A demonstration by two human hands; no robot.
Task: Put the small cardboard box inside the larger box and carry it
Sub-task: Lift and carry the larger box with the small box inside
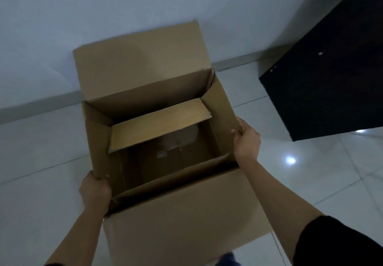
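A large brown cardboard box [178, 220] fills the middle of the view, its top open and its far flap [141, 64] standing up. Inside it lies the small cardboard box [159, 127], seen as a lighter panel over the dark interior. My left hand [94, 191] grips the lower end of the left side flap. My right hand [246, 139] grips the near corner of the right side flap. The near flap hangs down toward me.
White tiled floor [331, 182] surrounds the box, with a bright light reflection on the right. A pale wall [103, 2] with a grey skirting runs behind. A tall black cabinet or panel [327, 75] stands at the right.
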